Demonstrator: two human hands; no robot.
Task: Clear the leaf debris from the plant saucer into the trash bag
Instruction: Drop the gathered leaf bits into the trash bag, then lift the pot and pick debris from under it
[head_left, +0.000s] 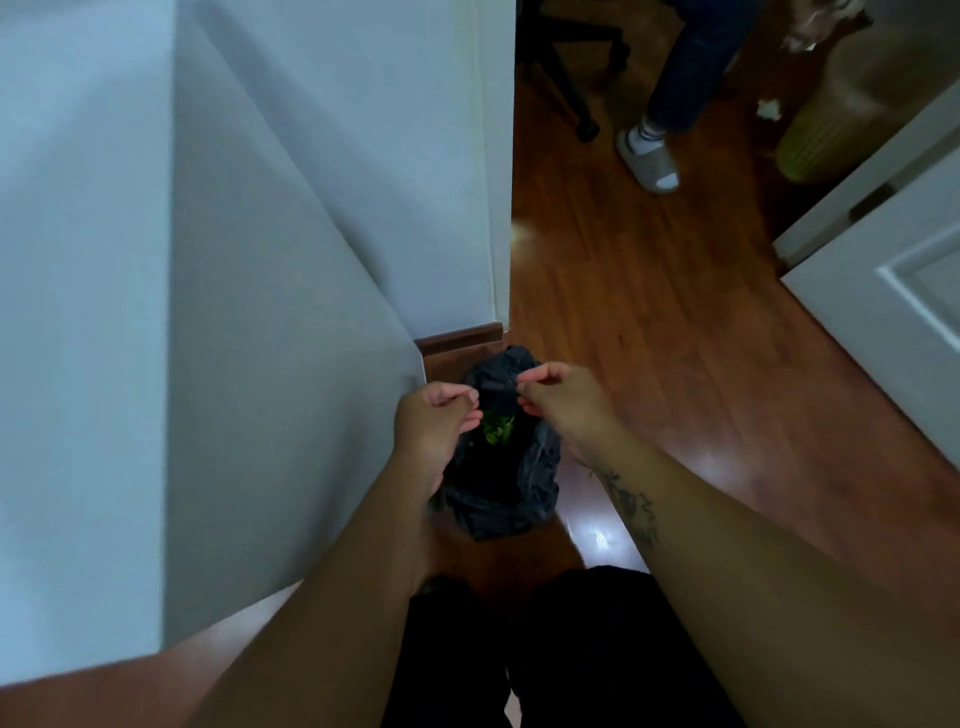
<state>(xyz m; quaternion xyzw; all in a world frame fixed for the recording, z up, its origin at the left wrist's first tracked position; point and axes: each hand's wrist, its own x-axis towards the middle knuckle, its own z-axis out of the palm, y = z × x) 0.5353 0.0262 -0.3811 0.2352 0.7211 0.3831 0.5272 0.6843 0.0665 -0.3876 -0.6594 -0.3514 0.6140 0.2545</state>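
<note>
A black trash bag (511, 483) sits on the wooden floor beside a white wall corner. Green leaf debris (497, 430) shows inside its open mouth. My left hand (434, 421) pinches the bag's rim on the left side. My right hand (563, 397) pinches the rim on the right side, with the dark plastic stretched between the two hands. No plant saucer is in view.
A white wall (234, 312) fills the left. A white door (893, 291) stands at the right. Another person's leg and slippered foot (649, 156) are on the floor ahead, next to an office chair base (576, 78) and a yellow-green ribbed pot (821, 140).
</note>
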